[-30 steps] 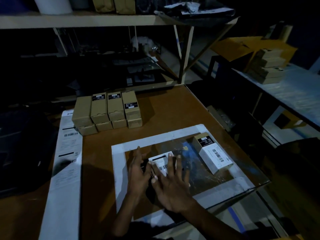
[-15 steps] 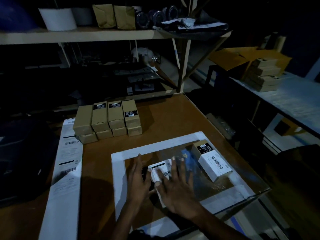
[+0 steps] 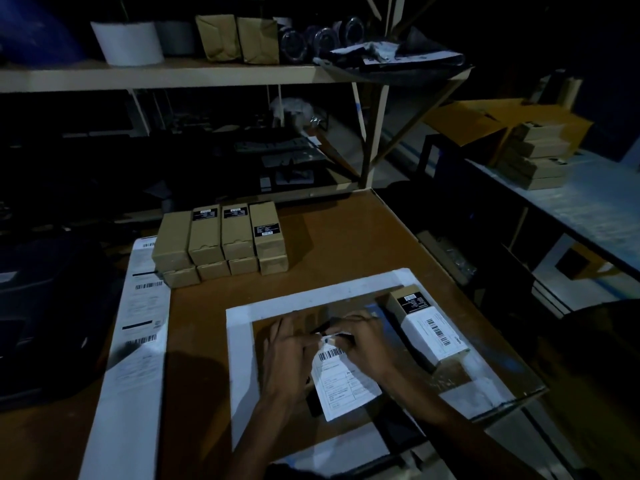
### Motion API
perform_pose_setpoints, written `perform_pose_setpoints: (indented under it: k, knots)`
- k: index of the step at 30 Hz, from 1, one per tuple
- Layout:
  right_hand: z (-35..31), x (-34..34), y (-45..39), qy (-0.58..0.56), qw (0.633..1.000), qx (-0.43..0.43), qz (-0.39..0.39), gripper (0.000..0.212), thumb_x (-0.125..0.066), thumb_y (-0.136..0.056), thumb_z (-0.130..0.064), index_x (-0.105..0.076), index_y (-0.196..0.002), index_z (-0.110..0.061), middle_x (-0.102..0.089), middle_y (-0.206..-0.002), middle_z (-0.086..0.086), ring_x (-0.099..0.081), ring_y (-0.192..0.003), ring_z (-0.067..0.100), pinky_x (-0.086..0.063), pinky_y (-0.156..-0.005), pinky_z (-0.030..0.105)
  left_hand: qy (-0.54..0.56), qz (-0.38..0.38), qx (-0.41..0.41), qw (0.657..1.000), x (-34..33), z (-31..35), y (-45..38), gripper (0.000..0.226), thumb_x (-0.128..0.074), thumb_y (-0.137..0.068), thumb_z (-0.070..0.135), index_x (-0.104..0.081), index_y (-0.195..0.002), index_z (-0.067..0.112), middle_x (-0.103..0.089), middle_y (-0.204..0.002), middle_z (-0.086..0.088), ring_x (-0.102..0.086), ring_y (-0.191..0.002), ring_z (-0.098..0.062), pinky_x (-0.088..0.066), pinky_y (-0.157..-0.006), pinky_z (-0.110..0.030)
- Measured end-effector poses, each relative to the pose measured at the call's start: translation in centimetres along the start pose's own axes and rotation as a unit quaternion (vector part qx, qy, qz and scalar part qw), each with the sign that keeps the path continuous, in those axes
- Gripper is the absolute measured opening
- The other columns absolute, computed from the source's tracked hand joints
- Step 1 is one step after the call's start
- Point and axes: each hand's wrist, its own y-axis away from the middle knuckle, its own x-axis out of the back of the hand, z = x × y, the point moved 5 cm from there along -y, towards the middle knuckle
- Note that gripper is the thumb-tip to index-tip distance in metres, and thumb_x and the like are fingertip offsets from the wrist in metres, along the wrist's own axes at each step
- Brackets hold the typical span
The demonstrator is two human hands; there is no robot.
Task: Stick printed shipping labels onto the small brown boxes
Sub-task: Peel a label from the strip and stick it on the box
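- Head view: the left hand (image 3: 289, 351) and the right hand (image 3: 363, 344) meet over a small box on the brown table (image 3: 346, 237), inside a white-bordered sheet (image 3: 239, 358).
- A white shipping label (image 3: 341, 379) with a barcode covers the top of the box under the hands; the box itself is mostly hidden, and only a dark edge shows below the label.
- Both hands have fingers curled at the label's far end, the left fingertips (image 3: 313, 337) and right ones close together there; they seem to pinch or press that edge, though the dim light leaves the exact grip unclear.
- Just to the right, within the same white border, lies a labelled brown box (image 3: 429, 332) with a white barcode label on top and a black sticker at its far end.
- Farther back on the table stands a stack of brown boxes (image 3: 221, 244), four across and two high, some with black stickers.
- A long strip of printed labels (image 3: 138, 323) runs along the table's left edge, touching the stack's left corner.
- Behind is a shelf (image 3: 173, 76) with a white roll (image 3: 128, 41) and brown packets (image 3: 239, 38).
- On a side table at right rests another pile of boxes (image 3: 536, 155).
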Motion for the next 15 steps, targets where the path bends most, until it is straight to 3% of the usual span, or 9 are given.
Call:
perform_pose_setpoints:
  k: [1, 3, 4, 5, 7, 8, 11, 15]
  knots:
    - [0.2, -0.5, -0.1, 0.003, 1.000, 0.008, 0.001, 0.027, -0.072, -0.083, -0.011, -0.079, -0.101, -0.029, -0.076, -0.102, -0.009, -0.063, -0.100, 0.020, -0.051, -0.088, 0.045, -0.001, -0.012, 0.007, 1.000, -0.3, -0.4, 0.1, 0.046, -0.050, -0.093, 0.057, -0.075, -0.111, 0.023, -0.069, -0.120, -0.006, -0.060, -0.118, -0.027, -0.045, -0.104, -0.041]
    - [0.2, -1.0, -0.3, 0.009, 1.000, 0.022, 0.003, 0.024, -0.070, -0.085, -0.011, -0.079, -0.101, -0.027, -0.077, -0.102, -0.006, -0.062, -0.101, 0.023, -0.050, -0.088, 0.044, 0.032, -0.016, 0.028, 0.999, -2.2, -3.1, -0.2, 0.061, -0.046, -0.084, 0.078, -0.070, -0.116, 0.031, -0.067, -0.121, -0.002, -0.059, -0.118, -0.025, -0.043, -0.106, -0.045]
    - [0.2, -1.1, -0.3, 0.012, 1.000, 0.023, -0.002, 0.023, -0.069, -0.086, -0.013, -0.079, -0.101, -0.027, -0.076, -0.102, -0.005, -0.061, -0.102, 0.024, -0.049, -0.090, 0.044, 0.037, -0.013, 0.030, 0.999, -2.4, -3.1, -0.1, 0.059, -0.046, -0.083, 0.080, -0.067, -0.117, 0.036, -0.064, -0.125, 0.002, -0.056, -0.120, -0.022, -0.040, -0.109, -0.044]
    - [0.2, -1.2, -0.3, 0.017, 1.000, 0.019, -0.016, 0.020, -0.067, -0.088, -0.018, -0.079, -0.101, -0.028, -0.076, -0.104, -0.004, -0.059, -0.104, 0.024, -0.048, -0.091, 0.045, 0.031, -0.008, 0.023, 0.999, -1.9, -2.5, 0.0, 0.046, -0.053, -0.086, 0.072, -0.068, -0.114, 0.038, -0.062, -0.127, 0.005, -0.053, -0.120, -0.017, -0.038, -0.111, -0.038]
    - [0.0, -1.1, -0.3, 0.034, 0.999, -0.005, -0.043, 0.020, -0.060, -0.093, -0.037, -0.078, -0.100, -0.030, -0.074, -0.105, -0.004, -0.055, -0.109, 0.022, -0.044, -0.096, 0.047, 0.029, 0.004, 0.004, 1.000, -0.5, -0.3, 0.2, 0.023, -0.067, -0.092, 0.040, -0.076, -0.108, 0.025, -0.062, -0.123, 0.005, -0.047, -0.113, -0.009, -0.034, -0.107, -0.020]
    - [0.0, -1.1, -0.3, 0.042, 0.997, -0.020, -0.055, 0.022, -0.058, -0.095, -0.041, -0.077, -0.100, -0.031, -0.074, -0.106, -0.006, -0.053, -0.111, 0.022, -0.041, -0.099, 0.048, 0.031, 0.024, -0.003, 0.999, 0.1, 0.2, 0.0, 0.016, -0.070, -0.092, 0.030, -0.078, -0.103, 0.022, -0.063, -0.124, 0.002, -0.046, -0.113, -0.010, -0.035, -0.106, -0.024]
    - [0.0, -1.0, -0.2, 0.100, 0.992, -0.031, -0.068, 0.019, -0.058, -0.099, -0.033, -0.075, -0.107, -0.031, -0.071, -0.115, -0.008, -0.048, -0.118, 0.021, -0.032, -0.102, 0.046, -0.023, 0.050, -0.003, 0.998, 0.6, 0.2, -0.2, 0.007, -0.074, -0.087, 0.036, -0.080, -0.087, 0.033, -0.065, -0.127, 0.003, -0.049, -0.124, -0.024, -0.040, -0.102, -0.046]
    - [0.4, 0.2, -0.4, 0.164, 0.981, -0.062, -0.086, 0.032, -0.049, -0.102, -0.046, -0.073, -0.115, -0.030, -0.065, -0.126, -0.002, -0.043, -0.127, 0.026, -0.025, -0.102, 0.043, -0.057, 0.057, 0.008, 0.997, 0.5, -0.2, -0.3, 0.013, -0.070, -0.088, 0.043, -0.080, -0.089, 0.034, -0.061, -0.133, 0.005, -0.045, -0.127, -0.023, -0.038, -0.103, -0.048]
